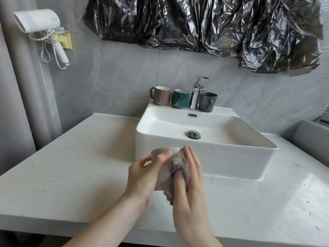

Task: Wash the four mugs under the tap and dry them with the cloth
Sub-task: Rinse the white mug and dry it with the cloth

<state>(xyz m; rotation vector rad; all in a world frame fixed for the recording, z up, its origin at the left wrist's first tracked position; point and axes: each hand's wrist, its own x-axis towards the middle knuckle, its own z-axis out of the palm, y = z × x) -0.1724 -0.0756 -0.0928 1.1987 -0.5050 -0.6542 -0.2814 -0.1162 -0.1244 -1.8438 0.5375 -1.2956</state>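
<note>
My left hand (pixel 145 172) grips a pale grey mug (pixel 164 152) by its handle side, thumb over the rim, in front of the basin. My right hand (pixel 188 177) presses a fuzzy grey cloth (pixel 178 164) against the mug's side, and the cloth covers most of the mug's body. On the basin's back ledge stand three more mugs: a taupe mug (pixel 161 95) at the left, a teal mug (pixel 180 98) beside it, and a dark grey mug (pixel 207 102) to the right of the chrome tap (pixel 196 92). No water stream is visible at the tap.
The white rectangular basin (pixel 213 157) sits on a white countertop (pixel 71 175) with water drops at the right. A white hair dryer (pixel 41 24) hangs on the left wall. Black plastic sheeting (pixel 213 24) covers the wall above the tap.
</note>
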